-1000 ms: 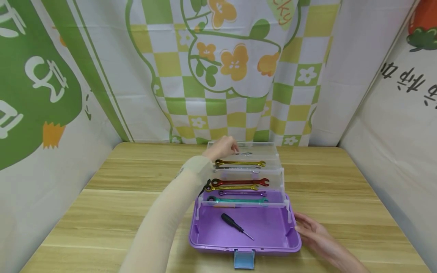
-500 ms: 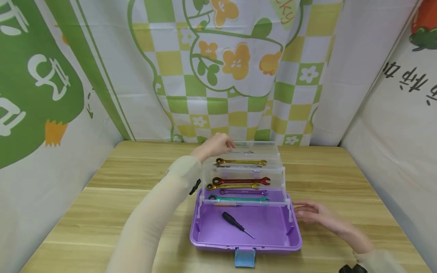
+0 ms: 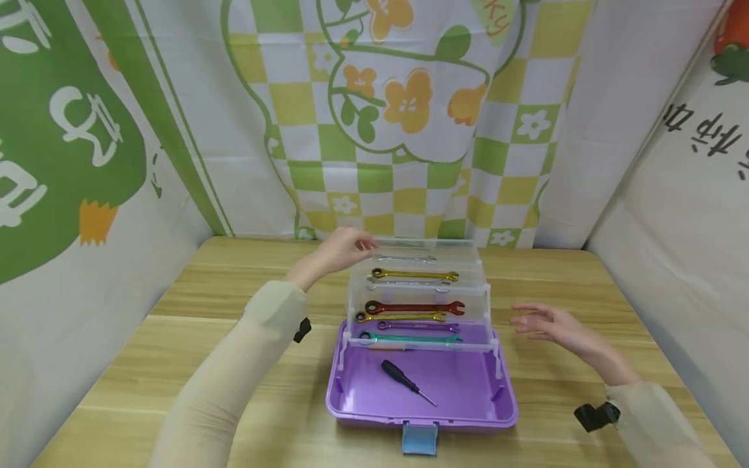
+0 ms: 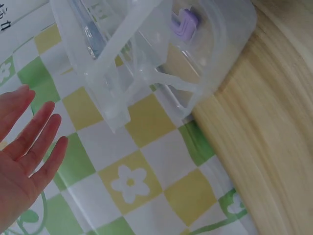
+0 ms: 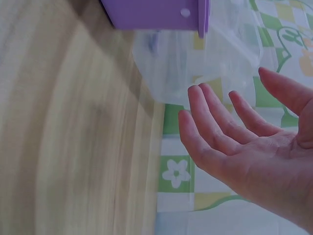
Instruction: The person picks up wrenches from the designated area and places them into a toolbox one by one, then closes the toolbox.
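A purple toolbox [image 3: 421,426] stands unfolded on the table, its clear trays [image 3: 478,302] stepped back behind the base. Several wrenches lie in the trays, among them a red wrench [image 3: 415,308], a teal wrench [image 3: 409,338] and a small silver wrench [image 3: 405,259] in the rearmost tray. In the base rests a black-handled screwdriver [image 3: 404,378]. My left hand [image 3: 346,248] is by the left end of the rear tray; the left wrist view shows its fingers loosely spread, holding nothing. To the right of the toolbox hovers my right hand [image 3: 556,327], fingers relaxed and holding nothing.
A blue latch [image 3: 419,439] hangs off the toolbox's front edge. Wooden table [image 3: 193,331] surface extends on both sides of it. A patterned curtain [image 3: 404,188] hangs directly behind the table's back edge.
My left hand has drawn left, away from above the silver wrench. My right hand has left the toolbox's right side and moved up and to the right. The wrenches stay in place.
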Demonstrator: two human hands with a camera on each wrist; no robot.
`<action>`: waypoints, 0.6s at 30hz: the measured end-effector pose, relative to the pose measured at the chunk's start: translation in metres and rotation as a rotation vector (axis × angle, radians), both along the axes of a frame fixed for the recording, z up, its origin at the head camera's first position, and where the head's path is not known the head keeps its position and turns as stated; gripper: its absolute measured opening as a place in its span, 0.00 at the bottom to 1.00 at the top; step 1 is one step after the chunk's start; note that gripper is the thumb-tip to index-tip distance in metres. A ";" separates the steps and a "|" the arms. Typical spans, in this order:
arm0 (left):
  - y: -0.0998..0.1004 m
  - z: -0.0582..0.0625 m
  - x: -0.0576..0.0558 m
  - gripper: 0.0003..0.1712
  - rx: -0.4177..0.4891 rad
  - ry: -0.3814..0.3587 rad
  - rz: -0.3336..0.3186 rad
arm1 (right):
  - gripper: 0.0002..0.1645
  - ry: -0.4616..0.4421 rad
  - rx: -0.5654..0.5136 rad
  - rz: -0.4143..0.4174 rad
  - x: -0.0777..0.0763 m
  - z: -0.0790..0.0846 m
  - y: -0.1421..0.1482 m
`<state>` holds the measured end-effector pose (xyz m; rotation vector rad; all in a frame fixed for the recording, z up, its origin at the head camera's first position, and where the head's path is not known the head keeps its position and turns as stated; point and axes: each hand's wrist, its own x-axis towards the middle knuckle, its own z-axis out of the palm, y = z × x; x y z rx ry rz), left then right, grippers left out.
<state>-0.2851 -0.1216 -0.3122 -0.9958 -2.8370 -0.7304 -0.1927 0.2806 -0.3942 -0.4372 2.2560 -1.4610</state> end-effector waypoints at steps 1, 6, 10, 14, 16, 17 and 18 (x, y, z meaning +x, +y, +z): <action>-0.004 -0.002 0.002 0.11 0.018 0.001 0.008 | 0.33 0.000 0.000 0.002 -0.003 0.000 0.000; -0.023 -0.014 0.012 0.13 0.119 -0.045 0.063 | 0.34 -0.035 -0.017 0.001 -0.017 0.000 -0.001; -0.035 -0.028 0.017 0.12 0.214 -0.063 0.117 | 0.34 -0.056 -0.045 -0.007 -0.026 -0.004 -0.004; -0.045 -0.046 0.019 0.13 0.318 -0.068 0.160 | 0.33 -0.071 -0.065 -0.017 -0.034 -0.010 -0.009; -0.050 -0.055 0.020 0.15 0.351 -0.083 0.183 | 0.33 -0.085 -0.081 -0.023 -0.039 -0.013 -0.011; -0.052 -0.060 0.020 0.15 0.367 -0.092 0.192 | 0.33 -0.088 -0.090 -0.024 -0.041 -0.014 -0.012; -0.054 -0.065 0.020 0.16 0.380 -0.106 0.204 | 0.33 -0.096 -0.100 -0.033 -0.043 -0.016 -0.013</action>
